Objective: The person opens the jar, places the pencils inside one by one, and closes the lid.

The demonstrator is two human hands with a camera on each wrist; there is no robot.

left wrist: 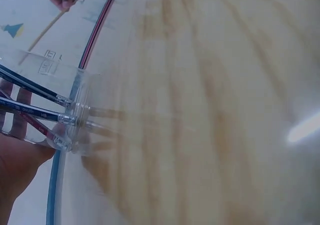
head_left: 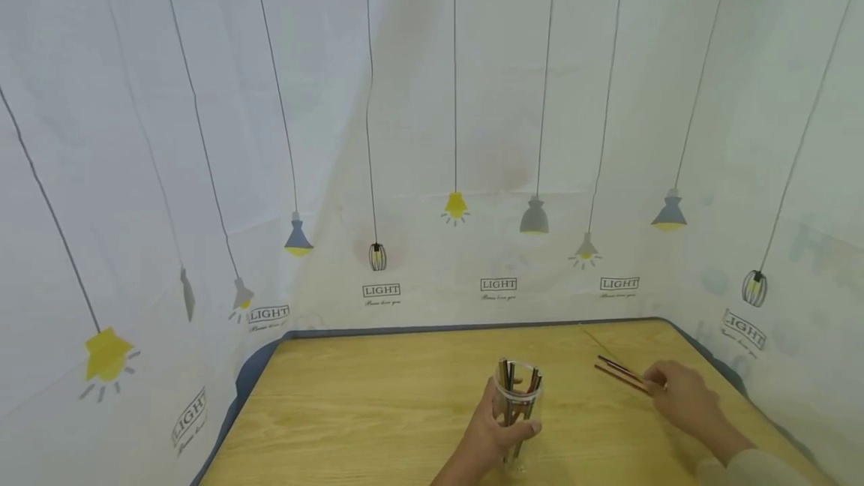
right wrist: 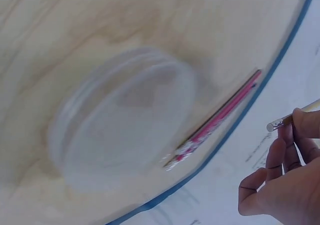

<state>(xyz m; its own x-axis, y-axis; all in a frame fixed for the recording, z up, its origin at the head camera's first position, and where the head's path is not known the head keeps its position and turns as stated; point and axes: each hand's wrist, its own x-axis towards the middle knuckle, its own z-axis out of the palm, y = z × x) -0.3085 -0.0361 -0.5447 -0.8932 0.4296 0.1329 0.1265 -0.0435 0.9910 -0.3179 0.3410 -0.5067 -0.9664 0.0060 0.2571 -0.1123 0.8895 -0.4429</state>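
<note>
My left hand grips a clear jar near the front of the table. Several dark and red pencils stand in it, some marked HB. On the right, my right hand pinches a thin tan pencil between thumb and fingertips. In the right wrist view, the silvery end of this tan pencil shows by the thumb. Red and dark pencils lie on the table beside the right hand, side by side and apart from its fingers.
A blurred, round, translucent lid-like piece lies near the loose pencils. The wooden table has a blue edge. Behind it and along both sides hangs a white curtain printed with lamps.
</note>
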